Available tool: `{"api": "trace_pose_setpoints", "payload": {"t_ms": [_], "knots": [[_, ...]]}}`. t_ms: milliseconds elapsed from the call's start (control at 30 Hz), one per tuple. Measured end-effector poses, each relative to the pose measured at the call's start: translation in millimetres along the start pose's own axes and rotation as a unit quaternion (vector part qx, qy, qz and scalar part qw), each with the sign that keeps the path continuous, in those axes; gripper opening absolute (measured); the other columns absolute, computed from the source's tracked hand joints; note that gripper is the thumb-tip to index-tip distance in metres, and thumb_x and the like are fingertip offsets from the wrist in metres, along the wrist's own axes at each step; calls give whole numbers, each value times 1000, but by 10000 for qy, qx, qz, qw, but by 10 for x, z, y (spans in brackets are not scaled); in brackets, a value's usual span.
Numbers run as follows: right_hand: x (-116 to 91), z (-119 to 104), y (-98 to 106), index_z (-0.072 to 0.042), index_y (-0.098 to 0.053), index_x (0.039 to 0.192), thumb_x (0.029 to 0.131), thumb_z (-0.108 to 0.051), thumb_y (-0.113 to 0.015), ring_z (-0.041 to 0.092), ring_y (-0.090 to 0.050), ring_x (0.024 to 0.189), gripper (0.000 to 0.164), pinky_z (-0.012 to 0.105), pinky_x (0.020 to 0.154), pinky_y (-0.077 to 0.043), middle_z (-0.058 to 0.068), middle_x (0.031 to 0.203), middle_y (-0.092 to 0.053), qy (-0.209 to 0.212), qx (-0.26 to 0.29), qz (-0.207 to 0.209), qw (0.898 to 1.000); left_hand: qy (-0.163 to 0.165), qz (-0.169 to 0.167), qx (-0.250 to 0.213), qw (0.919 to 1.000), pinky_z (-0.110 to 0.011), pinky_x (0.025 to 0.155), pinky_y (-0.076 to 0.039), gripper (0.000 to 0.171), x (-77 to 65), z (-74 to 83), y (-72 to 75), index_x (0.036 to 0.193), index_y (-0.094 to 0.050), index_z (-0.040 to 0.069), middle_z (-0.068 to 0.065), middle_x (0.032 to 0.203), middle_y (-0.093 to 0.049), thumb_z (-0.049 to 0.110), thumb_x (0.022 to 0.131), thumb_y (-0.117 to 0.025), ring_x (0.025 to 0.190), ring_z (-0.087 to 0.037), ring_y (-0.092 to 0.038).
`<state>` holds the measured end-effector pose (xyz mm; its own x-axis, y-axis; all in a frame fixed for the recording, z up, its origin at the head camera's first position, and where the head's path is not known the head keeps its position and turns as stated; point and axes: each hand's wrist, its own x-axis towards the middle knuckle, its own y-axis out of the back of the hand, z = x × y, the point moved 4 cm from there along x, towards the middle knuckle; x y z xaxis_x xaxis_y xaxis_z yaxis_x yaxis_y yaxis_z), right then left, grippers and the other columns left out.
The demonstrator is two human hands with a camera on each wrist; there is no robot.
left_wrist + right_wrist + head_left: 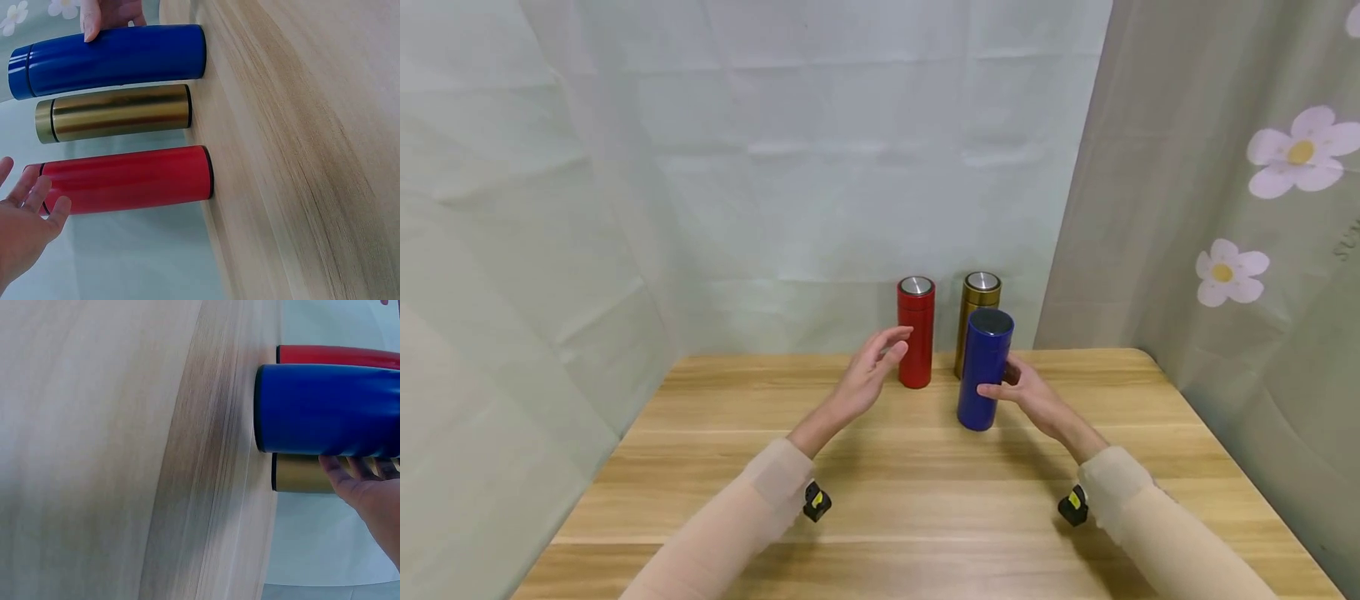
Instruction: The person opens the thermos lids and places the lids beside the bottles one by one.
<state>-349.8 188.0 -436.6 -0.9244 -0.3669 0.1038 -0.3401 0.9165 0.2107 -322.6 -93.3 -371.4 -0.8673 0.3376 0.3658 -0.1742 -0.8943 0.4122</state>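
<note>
A blue thermos bottle [983,371] stands nearly upright, leaning a little, in front of a gold thermos bottle [964,333]. My right hand [1033,395] grips the blue one from its right side, with the thumb across its front and the other fingers behind it. To the left, a red thermos bottle [916,337] with a silver lid top stands upright on the table. Close beside the red bottle is my left hand [867,375], fingers loosely extended and holding nothing. Part of the gold bottle is hidden behind the blue one.
The bottles are near the back edge of a light wooden table [880,517]. A pale hanging cloth [850,183] rises behind it, and a grey curtain [1150,208] with white flowers hangs at the right. Each sleeve carries a small black wrist camera [817,502].
</note>
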Motion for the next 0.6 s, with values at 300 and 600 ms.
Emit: {"api": "trace_pose_setpoints", "payload": {"t_ms": [300, 600], "knots": [[-6, -21, -62, -1, -38, 158, 93, -19, -78, 44, -40, 145, 78, 62, 118, -32, 25, 154, -48, 3, -112, -26, 9999, -8, 79, -61, 9999, -51, 115, -41, 50, 3, 10, 0, 153, -50, 13, -6, 153, -50, 41, 112, -45, 140, -25, -49], [44, -190, -168, 0, -41, 155, 92, -23, -78, 43, -44, 143, 77, 63, 117, -33, 24, 152, -51, 132, -128, -66, 9998, -306, 208, -238, 9990, -51, 114, -42, 47, 89, 99, 44, 152, -49, 11, -18, 153, -50, 34, 112, -48, 140, -28, -50]]}}
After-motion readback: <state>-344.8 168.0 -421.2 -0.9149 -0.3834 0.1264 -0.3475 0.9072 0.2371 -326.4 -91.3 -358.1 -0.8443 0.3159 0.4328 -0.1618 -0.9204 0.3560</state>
